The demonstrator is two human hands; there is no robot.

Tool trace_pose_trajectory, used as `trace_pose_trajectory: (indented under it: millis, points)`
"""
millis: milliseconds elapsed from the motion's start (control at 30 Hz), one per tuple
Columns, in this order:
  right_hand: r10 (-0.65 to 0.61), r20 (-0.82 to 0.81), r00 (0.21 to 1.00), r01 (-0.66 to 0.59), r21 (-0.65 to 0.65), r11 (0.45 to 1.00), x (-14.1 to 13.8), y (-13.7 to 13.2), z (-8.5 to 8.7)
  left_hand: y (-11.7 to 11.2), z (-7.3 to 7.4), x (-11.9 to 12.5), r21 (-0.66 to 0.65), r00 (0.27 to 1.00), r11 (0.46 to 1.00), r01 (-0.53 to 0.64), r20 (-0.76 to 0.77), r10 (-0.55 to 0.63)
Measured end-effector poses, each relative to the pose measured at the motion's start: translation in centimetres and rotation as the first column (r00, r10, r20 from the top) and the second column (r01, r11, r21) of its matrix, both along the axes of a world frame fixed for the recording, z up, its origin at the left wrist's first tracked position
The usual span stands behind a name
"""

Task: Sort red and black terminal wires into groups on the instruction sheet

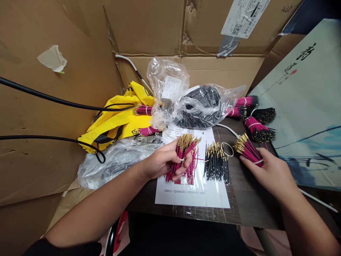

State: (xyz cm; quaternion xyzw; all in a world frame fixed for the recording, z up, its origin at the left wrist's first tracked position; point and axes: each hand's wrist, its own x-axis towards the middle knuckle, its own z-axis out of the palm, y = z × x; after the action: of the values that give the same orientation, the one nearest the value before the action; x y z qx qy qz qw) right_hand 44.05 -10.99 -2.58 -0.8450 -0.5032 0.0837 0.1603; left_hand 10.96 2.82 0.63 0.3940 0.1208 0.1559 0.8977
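Observation:
My left hand [162, 161] is closed round a bunch of short pink wires with gold tips [183, 149], held over a white printed sheet [191, 192]. More loose pink wires [192, 167] lie under it on the sheet. A loose pile of black gold-tipped wires [216, 163] lies on the sheet between my hands, with a rubber band [227, 149] beside it. My right hand [269, 169] grips a banded bundle of pink wires [246, 147] at the right, its gold tips pointing up and left.
Clear plastic bags [205, 106] of black wires, more banded pink and black bundles [259, 129], a yellow bag [117, 121] and a crumpled clear bag [117, 160] lie behind. Cardboard walls [53, 106] enclose the left and back. Black cables [53, 99] cross the left. A printed board [306, 106] leans at right.

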Motion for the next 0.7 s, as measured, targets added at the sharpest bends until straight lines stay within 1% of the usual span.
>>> trace_pose_trajectory:
  millis: [67, 133, 233, 367, 433, 567, 633, 700]
  points:
    - [-0.008, -0.009, 1.0, 0.008, 0.002, 1.0, -0.1, 0.0, 0.1, 0.0, 0.0, 0.0, 0.008, 1.0, 1.0, 0.002, 0.003, -0.002]
    - [-0.016, -0.033, 0.999, 0.017, 0.019, 1.0, -0.2, -0.1, 0.2, 0.0, 0.1, 0.0, 0.011, 1.0, 1.0, -0.021, 0.009, 0.021]
    - [-0.042, -0.078, 0.996, 0.047, 0.059, 0.997, -0.3, -0.2, 0.4, 0.0, 0.3, 0.0, 0.034, 0.997, 0.996, -0.083, 0.011, 0.082]
    - [-0.082, -0.03, 0.996, 0.084, 0.099, 0.992, -0.1, -0.3, 0.1, 0.1, 0.5, 0.1, 0.092, 0.983, 0.979, -0.18, -0.016, 0.182]
    - [-0.068, 0.016, 0.998, 0.067, 0.081, 0.995, 0.3, -0.3, -0.3, 0.1, 0.5, 0.2, 0.103, 0.968, 0.963, -0.247, -0.027, 0.251]
    - [0.02, 0.102, 0.995, -0.024, 0.036, 0.999, 1.1, -0.6, -1.2, 0.1, 0.5, 0.3, 0.127, 0.924, 0.92, -0.371, -0.047, 0.379]
    - [0.054, 0.117, 0.992, -0.058, 0.031, 0.998, 1.4, -0.6, -1.5, 0.2, 0.6, 0.3, 0.138, 0.907, 0.903, -0.406, -0.054, 0.417]
    - [0.078, 0.127, 0.989, -0.082, 0.027, 0.996, 1.6, -0.7, -1.6, 0.3, 0.6, 0.4, 0.14, 0.902, 0.898, -0.417, -0.054, 0.428]
